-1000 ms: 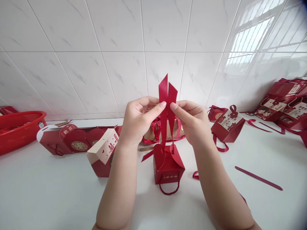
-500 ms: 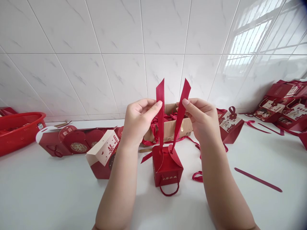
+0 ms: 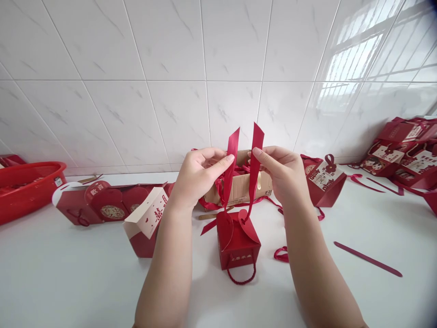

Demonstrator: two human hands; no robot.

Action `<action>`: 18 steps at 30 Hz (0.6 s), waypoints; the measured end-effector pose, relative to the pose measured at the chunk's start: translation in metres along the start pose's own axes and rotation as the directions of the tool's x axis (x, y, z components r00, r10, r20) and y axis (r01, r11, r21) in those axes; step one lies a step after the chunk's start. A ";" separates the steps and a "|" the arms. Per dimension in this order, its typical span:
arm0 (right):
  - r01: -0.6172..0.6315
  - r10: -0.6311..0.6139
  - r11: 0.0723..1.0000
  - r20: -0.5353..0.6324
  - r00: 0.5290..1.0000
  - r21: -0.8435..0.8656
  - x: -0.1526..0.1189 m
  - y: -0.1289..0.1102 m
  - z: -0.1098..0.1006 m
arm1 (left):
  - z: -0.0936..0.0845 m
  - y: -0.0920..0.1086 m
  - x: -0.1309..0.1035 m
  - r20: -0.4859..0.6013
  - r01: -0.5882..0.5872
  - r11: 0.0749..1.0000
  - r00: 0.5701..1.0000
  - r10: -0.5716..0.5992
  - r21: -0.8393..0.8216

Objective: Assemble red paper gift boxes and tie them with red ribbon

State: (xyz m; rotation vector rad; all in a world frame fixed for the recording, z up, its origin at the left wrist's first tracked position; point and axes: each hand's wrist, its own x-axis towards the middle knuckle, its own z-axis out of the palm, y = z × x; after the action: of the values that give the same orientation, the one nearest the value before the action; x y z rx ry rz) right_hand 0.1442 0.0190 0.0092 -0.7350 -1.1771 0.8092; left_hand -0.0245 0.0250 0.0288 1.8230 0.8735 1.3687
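A small red gift box [image 3: 239, 246] stands on the white table in front of me, its top flaps folded in and a twisted cord handle [image 3: 243, 281] hanging at the front. A red ribbon [image 3: 253, 187] comes up from its top in two slanted-cut tails. My left hand [image 3: 201, 175] pinches the left tail between thumb and fingers. The right tail is pinched the same way by my right hand [image 3: 278, 171]. Both hands are above the box, and the tails stick up past my thumbs.
Behind the box sits a cardboard carton [image 3: 235, 191] of red ribbon. Red boxes [image 3: 109, 205] and an open-lidded box [image 3: 146, 223] stand left, near a red basket [image 3: 30, 191]. Rightward are another gift box [image 3: 326, 180], a flat dark-red strip [image 3: 368, 258] and stacked boxes [image 3: 392, 150].
My hands have come down slightly and closer together, bringing the two ribbon tails nearer each other. The gift box stays in place on the table.
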 end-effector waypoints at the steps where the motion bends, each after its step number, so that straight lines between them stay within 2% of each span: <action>1: 0.003 -0.003 1.000 0.001 1.000 0.004 0.000 -0.001 0.000 | 0.000 0.000 0.000 -0.001 -0.002 1.000 1.000 0.002 -0.001; 7: 0.045 -0.046 0.996 0.006 0.999 0.073 -0.001 -0.004 0.001 | 0.002 0.000 0.000 -0.108 -0.076 0.996 0.992 0.071 -0.041; 18: 0.051 -0.056 0.989 0.033 0.998 0.136 -0.003 -0.001 0.005 | 0.007 0.001 -0.001 -0.115 -0.099 0.992 0.989 0.090 -0.077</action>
State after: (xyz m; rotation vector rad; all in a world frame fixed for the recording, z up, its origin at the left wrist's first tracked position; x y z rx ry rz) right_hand 0.1389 0.0169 0.0095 -0.5770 -1.1584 0.8513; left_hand -0.0176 0.0232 0.0276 1.7591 0.7831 1.5557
